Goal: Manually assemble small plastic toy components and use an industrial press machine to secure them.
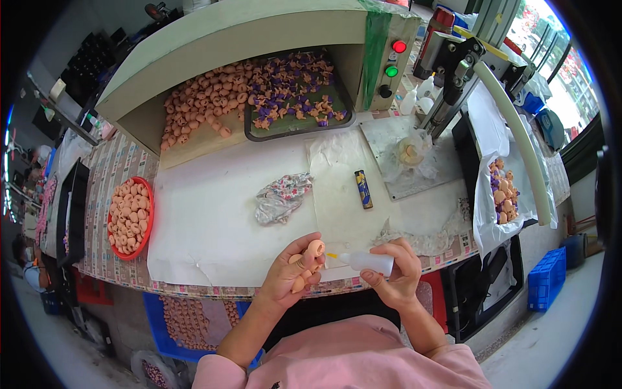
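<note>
My left hand (284,277) is closed around several small peach-coloured doll heads (316,247), one of them held up at the fingertips with a round hole showing. Gripped in my right hand (400,275) is a white squeeze bottle (372,262), lying nearly level. Its thin yellow nozzle (332,255) points left at the heads and is just beside them; whether it touches cannot be made out. Both hands are over the near edge of the white-covered table (201,240). Beyond them lie a crumpled floral cloth (283,198) and a dark blue and yellow tube-shaped packet (363,189).
A red basket (151,211) of doll heads stands at left. Under the hooded box (259,32) are loose heads (201,104) and a black tray (291,134) of purple-and-peach figures. A lever press (447,97) and paper-lined box (483,223) stand right. A blue crate (152,318) sits below.
</note>
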The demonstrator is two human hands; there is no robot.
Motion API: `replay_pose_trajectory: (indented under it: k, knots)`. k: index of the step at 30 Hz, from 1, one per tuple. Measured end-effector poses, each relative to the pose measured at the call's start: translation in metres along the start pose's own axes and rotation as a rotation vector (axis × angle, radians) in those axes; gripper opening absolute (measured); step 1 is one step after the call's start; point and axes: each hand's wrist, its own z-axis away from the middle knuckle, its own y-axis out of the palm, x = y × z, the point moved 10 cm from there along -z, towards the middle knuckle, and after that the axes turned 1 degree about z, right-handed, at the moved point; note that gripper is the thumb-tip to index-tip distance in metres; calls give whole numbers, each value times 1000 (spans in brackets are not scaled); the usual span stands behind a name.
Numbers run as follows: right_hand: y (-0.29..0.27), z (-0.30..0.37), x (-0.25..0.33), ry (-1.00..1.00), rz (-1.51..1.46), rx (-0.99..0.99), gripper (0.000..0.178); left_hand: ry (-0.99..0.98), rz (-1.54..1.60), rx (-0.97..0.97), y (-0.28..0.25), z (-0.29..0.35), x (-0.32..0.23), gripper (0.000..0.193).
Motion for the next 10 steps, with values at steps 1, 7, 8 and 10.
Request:
replay_pose_trajectory:
  k: [1,7,8,10]
  knots:
    - [0,0,-1,5,3,4,39,0,-1,7,0,0,0,43]
    - [-2,-1,-5,21,10,-9,38,-20,-14,27,-1,-1,2,42]
    - [-3,-1,-6,20,10,-17,38,-22,-18,37,-1,-1,2,42]
    - [-3,-1,-6,22,12,-19,38,-33,-3,59,-2,-2,5,41]
